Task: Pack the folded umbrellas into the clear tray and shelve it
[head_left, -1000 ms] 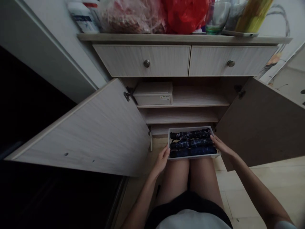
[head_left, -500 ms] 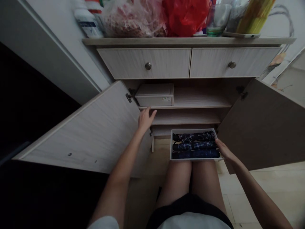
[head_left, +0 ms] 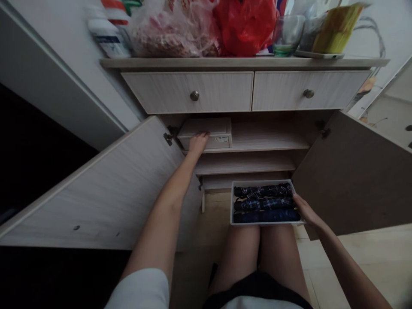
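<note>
My left hand [head_left: 198,143] reaches into the cabinet, with its fingers against the front of a white lidded box [head_left: 206,128] on the upper shelf. Whether it grips the box is hard to tell. On my thighs rests a shallow white tray [head_left: 262,182], and my right hand [head_left: 304,210] holds its right edge. Lying side by side in the tray are a folded plaid umbrella [head_left: 263,191], a second plaid one [head_left: 263,203] and a folded navy umbrella [head_left: 266,215].
Both lower doors of the wood-grain cabinet [head_left: 238,63] swing open, with a lower shelf [head_left: 244,165] under the box. Two drawers sit above. Plastic bags [head_left: 244,28], a glass [head_left: 287,35] and a bottle [head_left: 106,38] stand on top. Pale floor tiles [head_left: 354,253] lie to the right.
My left hand has let go of the tray and moved forward to the white box on the upper shelf. My right hand stays on the tray, and the view has shifted slightly.
</note>
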A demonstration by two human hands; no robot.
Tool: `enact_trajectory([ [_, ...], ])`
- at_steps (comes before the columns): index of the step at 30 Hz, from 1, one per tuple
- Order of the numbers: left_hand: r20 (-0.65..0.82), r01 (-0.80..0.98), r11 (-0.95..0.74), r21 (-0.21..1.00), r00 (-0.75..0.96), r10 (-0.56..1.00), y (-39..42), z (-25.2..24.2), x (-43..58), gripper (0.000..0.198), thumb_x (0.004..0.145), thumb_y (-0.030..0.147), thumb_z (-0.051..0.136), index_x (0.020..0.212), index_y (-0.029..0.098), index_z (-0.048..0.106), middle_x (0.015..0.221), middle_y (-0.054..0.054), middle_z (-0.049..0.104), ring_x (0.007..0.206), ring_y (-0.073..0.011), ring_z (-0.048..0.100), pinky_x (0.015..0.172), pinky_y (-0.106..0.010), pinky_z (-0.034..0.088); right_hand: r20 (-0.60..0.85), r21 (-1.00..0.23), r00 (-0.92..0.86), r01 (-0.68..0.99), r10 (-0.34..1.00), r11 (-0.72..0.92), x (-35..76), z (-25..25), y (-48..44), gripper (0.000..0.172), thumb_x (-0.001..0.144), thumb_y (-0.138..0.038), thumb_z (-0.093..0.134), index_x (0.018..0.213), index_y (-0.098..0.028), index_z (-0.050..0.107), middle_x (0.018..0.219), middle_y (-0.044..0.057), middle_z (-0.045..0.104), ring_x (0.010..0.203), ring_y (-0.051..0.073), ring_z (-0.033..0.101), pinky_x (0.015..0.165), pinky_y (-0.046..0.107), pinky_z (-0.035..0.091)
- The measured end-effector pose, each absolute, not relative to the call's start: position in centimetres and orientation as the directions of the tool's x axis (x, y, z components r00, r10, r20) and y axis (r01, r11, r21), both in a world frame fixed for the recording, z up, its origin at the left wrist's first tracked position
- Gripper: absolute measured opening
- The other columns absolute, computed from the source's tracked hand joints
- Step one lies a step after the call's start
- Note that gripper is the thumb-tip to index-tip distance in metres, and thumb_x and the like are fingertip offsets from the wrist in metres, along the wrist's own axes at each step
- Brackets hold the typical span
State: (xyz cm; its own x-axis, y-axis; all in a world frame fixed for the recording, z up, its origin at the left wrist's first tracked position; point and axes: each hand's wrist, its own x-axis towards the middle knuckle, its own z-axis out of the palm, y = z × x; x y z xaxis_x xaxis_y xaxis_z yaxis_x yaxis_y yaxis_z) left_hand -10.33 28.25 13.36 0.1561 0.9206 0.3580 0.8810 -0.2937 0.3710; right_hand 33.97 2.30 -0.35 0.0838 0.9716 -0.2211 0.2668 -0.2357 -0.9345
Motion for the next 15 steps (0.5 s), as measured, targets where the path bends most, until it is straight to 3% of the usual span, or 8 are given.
enact_trajectory([
  [6, 0.328, 0.843, -0.349, 0.408, 0.222, 0.918, 27.9, 13.5, -8.6, 0.045, 0.090, 0.012, 0.038, 0.126, 0.006, 0.065, 0.146, -0.030, 0.050, 0.141, -0.0428, 0.042, 0.117, -0.060, 0.025, -0.247, -0.926, 0.067, 0.278, 0.967, -0.256, 34.2, -0.8, 2.6, 0.101, 0.070, -0.098, 0.039, 0.139, -0.026, 0.061, 0.140, 0.010, 0.062, 0.133, 0.038, 0.054, 0.104, 0.055, 0.050],
  [12, 0.375, 0.778, -0.432, 0.456, 0.272, 0.886, 26.3, 12.7, -6.9, 0.040, 0.091, 0.021, 0.044, 0.121, 0.011, 0.068, 0.143, -0.026, 0.056, 0.143, -0.0426, 0.040, 0.118, -0.061, 0.025, -0.241, -0.930, 0.088, 0.264, 0.966, -0.256, 34.2, -0.6, 2.6, 0.098, 0.072, -0.095, 0.042, 0.139, -0.026, 0.061, 0.145, 0.009, 0.059, 0.141, 0.037, 0.045, 0.112, 0.053, 0.044],
  [15, 0.383, 0.759, -0.404, 0.510, 0.220, 0.897, 25.4, 12.8, -6.7, 0.042, 0.092, 0.035, 0.052, 0.126, 0.014, 0.066, 0.145, -0.023, 0.055, 0.145, -0.0422, 0.038, 0.119, -0.057, 0.025, -0.261, -0.929, 0.070, 0.252, 0.963, -0.270, 34.2, -0.5, 2.6, 0.102, 0.071, -0.096, 0.041, 0.143, -0.025, 0.058, 0.147, 0.008, 0.056, 0.141, 0.037, 0.046, 0.111, 0.052, 0.045],
])
